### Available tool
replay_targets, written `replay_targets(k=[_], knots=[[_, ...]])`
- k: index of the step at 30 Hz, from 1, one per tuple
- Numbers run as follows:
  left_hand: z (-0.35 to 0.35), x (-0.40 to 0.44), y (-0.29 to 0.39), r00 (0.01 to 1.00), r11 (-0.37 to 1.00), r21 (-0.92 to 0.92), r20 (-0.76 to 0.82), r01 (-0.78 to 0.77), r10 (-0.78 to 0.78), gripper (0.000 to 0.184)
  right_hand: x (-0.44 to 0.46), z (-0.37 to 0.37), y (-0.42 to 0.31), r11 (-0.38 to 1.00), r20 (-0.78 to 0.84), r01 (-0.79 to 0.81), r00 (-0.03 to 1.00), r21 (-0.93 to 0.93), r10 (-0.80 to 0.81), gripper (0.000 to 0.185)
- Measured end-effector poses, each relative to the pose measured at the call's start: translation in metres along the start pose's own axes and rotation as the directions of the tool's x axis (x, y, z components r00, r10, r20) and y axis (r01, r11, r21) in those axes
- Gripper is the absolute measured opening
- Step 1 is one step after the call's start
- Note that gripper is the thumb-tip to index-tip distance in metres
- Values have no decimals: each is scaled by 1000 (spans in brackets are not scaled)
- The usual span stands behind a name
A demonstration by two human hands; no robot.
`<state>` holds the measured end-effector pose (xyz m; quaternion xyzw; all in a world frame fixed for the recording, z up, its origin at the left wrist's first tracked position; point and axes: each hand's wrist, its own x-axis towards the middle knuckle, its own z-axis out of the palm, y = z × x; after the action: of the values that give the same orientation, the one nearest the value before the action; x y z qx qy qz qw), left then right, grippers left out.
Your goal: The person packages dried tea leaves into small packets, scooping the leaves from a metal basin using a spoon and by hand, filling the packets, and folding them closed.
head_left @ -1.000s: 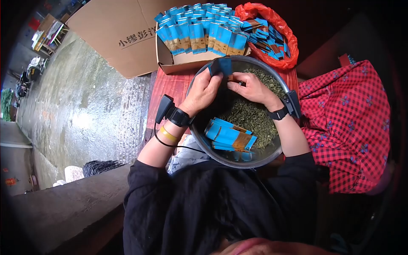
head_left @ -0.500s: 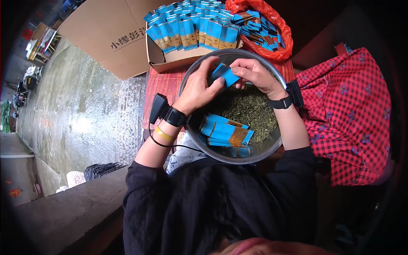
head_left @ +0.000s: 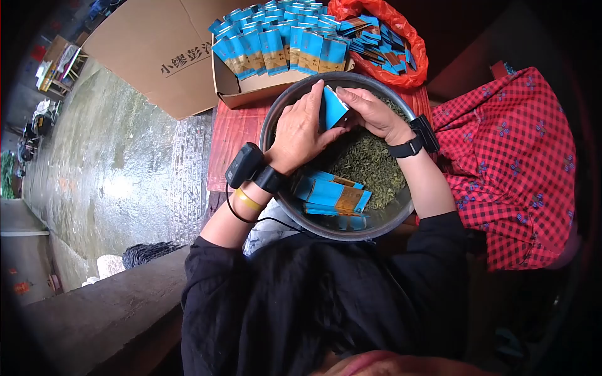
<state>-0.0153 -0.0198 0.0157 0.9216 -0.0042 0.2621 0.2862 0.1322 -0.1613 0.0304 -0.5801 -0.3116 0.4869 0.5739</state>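
A blue packet [head_left: 334,110] is held between both hands above the upper part of a metal basin [head_left: 401,227]. My left hand [head_left: 297,133] wraps round its left side and lower end. The fingers of my right hand [head_left: 371,114] close on its right edge near the top. Dried green leaves [head_left: 370,164] fill much of the basin. Several blue and gold packets [head_left: 332,193] lie in a loose pile on the leaves at the basin's lower left.
Behind the basin, a cardboard box [head_left: 241,99] holds rows of upright blue packets [head_left: 274,50]. A red plastic bag [head_left: 419,59] with more packets stands on the red table [head_left: 235,135]. Red checked cloth [head_left: 508,166] lies at the right.
Both hands have come down from the basin's far rim with the packet. The packet was tilted flat and now stands more upright between them. The view has shifted slightly.
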Motion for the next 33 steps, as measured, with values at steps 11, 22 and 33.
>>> replay_targets(k=[11, 22, 33], knots=[[-5, 1, 3, 994, 978, -173, 22, 113, -111, 92, 2, 3, 4, 997, -5, 59, 998, 55, -59, 39], [3, -4, 1, 982, 993, -75, 157, -93, 104, 87, -4, -13, 0, 935, 152, -83, 978, -345, 143, 27], [8, -8, -4, 963, 990, -27, 230, -137, 139, 77, 8, -14, 21, 856, 230, -29, 958, -516, 172, 23]])
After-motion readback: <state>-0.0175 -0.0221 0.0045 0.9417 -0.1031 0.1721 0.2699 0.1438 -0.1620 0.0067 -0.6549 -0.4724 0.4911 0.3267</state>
